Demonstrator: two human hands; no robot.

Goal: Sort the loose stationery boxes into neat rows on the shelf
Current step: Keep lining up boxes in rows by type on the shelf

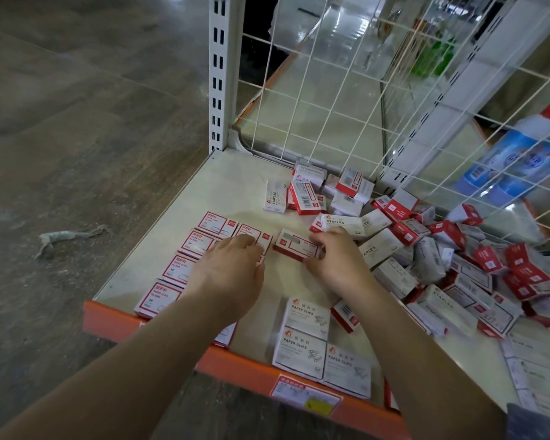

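Observation:
Small red-and-white paper clip boxes [216, 224] lie flat in rows on the left of the cream shelf [204, 185]. My left hand [232, 268] rests flat on those boxes, fingers on one [254, 234] in the second row. My right hand [334, 258] grips a red-and-white box [294, 244] just right of the rows, holding it flat on the shelf. A loose heap of staples and clip boxes [442, 258] fills the shelf's right side. White paper clip boxes [305, 328] lie side by side near the front edge.
The shelf has an orange front lip [235, 363] with a price label [305, 392]. White wire mesh [331, 100] stands behind and to the right, with a white upright post [219, 74] at the back left corner. A blue-labelled bottle [515, 154] lies beyond the mesh. Litter [67, 236] lies on the floor.

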